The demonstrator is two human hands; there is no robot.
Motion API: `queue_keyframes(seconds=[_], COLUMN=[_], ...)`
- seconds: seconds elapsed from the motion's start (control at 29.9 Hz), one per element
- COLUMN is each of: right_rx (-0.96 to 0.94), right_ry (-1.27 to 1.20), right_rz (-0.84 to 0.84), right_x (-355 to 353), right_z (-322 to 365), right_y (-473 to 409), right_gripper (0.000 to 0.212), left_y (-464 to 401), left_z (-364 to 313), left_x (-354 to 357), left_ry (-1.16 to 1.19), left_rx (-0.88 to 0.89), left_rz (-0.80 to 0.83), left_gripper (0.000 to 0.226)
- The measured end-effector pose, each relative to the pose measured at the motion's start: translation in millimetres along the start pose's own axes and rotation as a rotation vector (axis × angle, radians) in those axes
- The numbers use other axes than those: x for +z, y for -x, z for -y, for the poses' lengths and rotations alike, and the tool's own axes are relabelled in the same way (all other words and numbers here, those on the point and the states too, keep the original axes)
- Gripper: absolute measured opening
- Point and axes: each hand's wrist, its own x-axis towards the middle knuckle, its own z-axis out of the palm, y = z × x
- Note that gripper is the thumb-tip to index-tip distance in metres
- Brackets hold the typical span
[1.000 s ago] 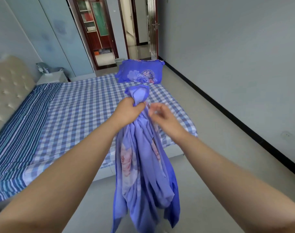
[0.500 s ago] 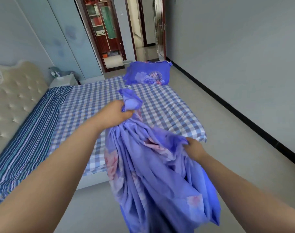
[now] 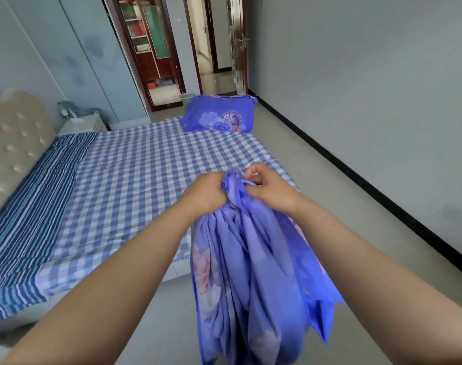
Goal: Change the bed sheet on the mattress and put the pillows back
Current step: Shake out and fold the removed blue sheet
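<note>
A blue-purple floral bed sheet (image 3: pixel 251 272) hangs bunched in front of me, over the floor beside the bed. My left hand (image 3: pixel 207 192) grips its gathered top edge. My right hand (image 3: pixel 268 187) pinches the same edge right beside it. The mattress (image 3: pixel 135 180) is covered in a blue-and-white checked cloth, with a striped cloth along the headboard side. A blue floral pillow (image 3: pixel 220 114) lies at the far corner of the bed.
A padded beige headboard (image 3: pixel 12 138) stands at the left. A white nightstand (image 3: pixel 82 125) sits beyond it by the wardrobe. An open doorway (image 3: pixel 211 48) is at the back. Grey floor (image 3: pixel 356 206) runs along the right wall.
My right hand went down along the sheet to a lower fold, then came back up beside my left hand at the gathered top. The sheet hangs more bunched.
</note>
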Motion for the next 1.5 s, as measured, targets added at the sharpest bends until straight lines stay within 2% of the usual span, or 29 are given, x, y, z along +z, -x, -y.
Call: queue_keyframes(seconds=[0.03, 0.1, 0.17, 0.23, 0.3, 0.37, 0.43, 0.5, 0.6, 0.67, 0.74, 0.8, 0.9, 1.0, 1.07, 1.14, 1.17, 1.2, 1.24, 1.27, 1.3, 1.34, 1.4, 1.5], right_rx=[0.027, 0.157, 0.284, 0.45, 0.6, 0.688, 0.737, 0.742, 0.833, 0.863, 0.899, 0.962, 1.024, 1.102, 1.173, 1.268, 1.287, 1.295, 1.231, 1.156, 1.115, 0.998, 0.637, 0.165], right_ry=[0.048, 0.319, 0.465, 0.504, 0.589, 0.587, 0.49, 0.295, -0.272, -0.563, -0.676, -0.643, -0.648, -0.518, -0.372, -0.346, -0.269, -0.065, 0.166, 0.37, 0.418, 0.402, 0.288, 0.082], right_rz=[-0.009, 0.025, 0.052, -0.038, -0.137, -0.221, -0.306, -0.476, -0.81, -0.942, -1.052, -1.099, -1.106, -1.031, -0.918, -0.792, -0.707, -0.596, -0.459, -0.397, -0.377, -0.376, -0.454, -0.324], right_x=[-3.0, -10.2, -18.5, -29.4, -44.5, -57.6, -66.3, -71.1, -71.1, -71.3, -70.3, -70.3, -68.0, -63.9, -61.9, -57.3, -55.5, -53.4, -53.9, -53.0, -48.6, -40.7, -21.7, 11.2], right_z=[-11.1, -43.7, -85.0, -123.8, -151.7, -167.6, -177.5, -180.6, -180.2, -187.8, -195.8, -206.8, -211.1, -219.5, -236.3, -236.2, -237.2, -237.1, -237.3, -231.4, -220.5, -203.0, -155.5, -62.1], right_y=[2.5, 8.8, 17.7, 31.3, 47.5, 63.4, 69.5, 66.3, 63.8, 70.3, 79.7, 86.6, 96.6, 109.8, 117.4, 119.3, 118.8, 117.9, 113.2, 105.9, 94.1, 80.1, 52.2, 20.9], right_gripper=[0.024, 0.034, 0.025, 0.009, 0.014, 0.016, 0.019, 0.02, 0.019, 0.025, 0.036, 0.038, 0.024, 0.026, 0.029, 0.028, 0.026, 0.023, 0.021, 0.026, 0.037, 0.044, 0.042, 0.042], left_y=[-2.9, -8.2, -12.2, -14.5, -15.1, -15.5, -18.3, -21.9, -23.4, -22.2, -20.9, -20.5, -21.7, -23.9, -24.7, -24.2, -23.3, -23.3, -22.8, -23.3, -24.6, -25.8, -26.8, -26.0], left_z=[2.0, 5.5, 8.7, 14.4, 26.5, 43.8, 59.8, 71.9, 81.7, 90.1, 98.8, 100.3, 99.0, 100.1, 101.2, 102.4, 100.5, 98.2, 92.6, 84.9, 76.7, 66.6, 49.1, 29.7], left_x=[-4.4, -18.3, -36.0, -53.3, -67.0, -77.0, -82.4, -82.7, -77.1, -73.5, -71.7, -72.3, -74.2, -77.3, -77.4, -73.9, -71.1, -68.0, -64.8, -61.3, -57.9, -54.0, -46.2, -34.2], left_ry=[0.002, 0.04, 0.093, 0.131, 0.175, 0.224, 0.265, 0.312, 0.464, 0.537, 0.576, 0.601, 0.522, 0.461, 0.466, 0.472, 0.455, 0.406, 0.331, 0.236, 0.14, 0.048, -0.08, -0.143], left_rx=[-0.029, -0.085, -0.139, -0.182, -0.229, -0.27, -0.326, -0.374, -0.444, -0.507, -0.55, -0.579, -0.703, -0.762, -0.745, -0.679, -0.628, -0.57, -0.512, -0.446, -0.386, -0.337, -0.277, -0.241], left_rz=[-0.079, -0.225, -0.364, -0.505, -0.624, -0.712, -0.779, -0.798, -0.827, -0.851, -0.869, -0.877, -0.881, -0.949, -0.912, -0.847, -0.807, -0.771, -0.713, -0.628, -0.523, -0.412, -0.227, -0.072], left_gripper=[0.02, 0.025, 0.025, 0.016, 0.007, 0.011, 0.012, 0.013, 0.01, 0.01, 0.008, 0.007, 0.026, 0.036, 0.031, 0.022, 0.016, 0.011, 0.01, 0.011, 0.012, 0.012, 0.011, 0.015])
